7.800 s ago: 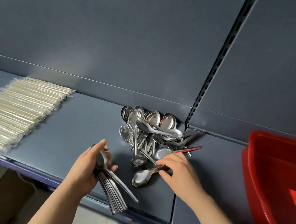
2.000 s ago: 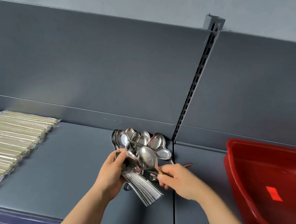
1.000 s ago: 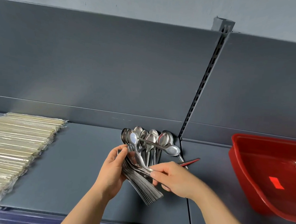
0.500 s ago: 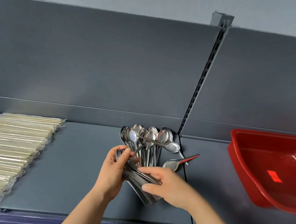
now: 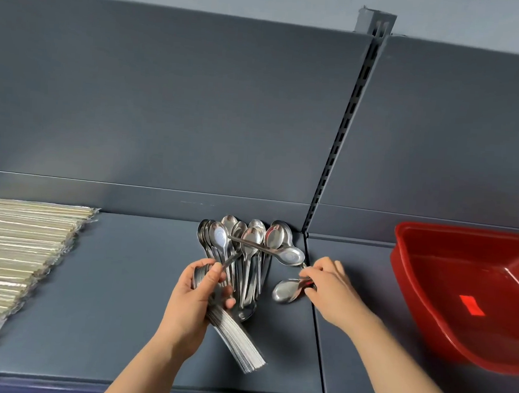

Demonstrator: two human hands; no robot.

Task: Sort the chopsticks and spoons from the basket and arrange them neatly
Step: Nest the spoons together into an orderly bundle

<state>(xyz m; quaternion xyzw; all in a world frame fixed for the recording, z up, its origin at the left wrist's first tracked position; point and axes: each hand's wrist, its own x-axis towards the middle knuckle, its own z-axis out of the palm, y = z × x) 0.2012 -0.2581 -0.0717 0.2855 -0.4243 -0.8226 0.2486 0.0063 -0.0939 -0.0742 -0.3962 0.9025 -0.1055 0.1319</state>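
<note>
Right hand (image 5: 331,290) had swung right off the spoon stack (image 5: 236,339) to the shelf (image 5: 123,279), grip pinched on a loose spoon (image 5: 287,290), left hand (image 5: 192,305) clamped round that stack; chopsticks (image 5: 17,256) ranked at left, basket (image 5: 429,300) looked emptied, far pile of spoons (image 5: 249,241) remained ungathered.

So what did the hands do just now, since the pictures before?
The right hand left the stack of spoons and moved right; it now pinches the handle of a loose spoon lying on the shelf. The left hand still grips the stack. The spoon pile, the wrapped chopsticks and the red basket stayed put.
</note>
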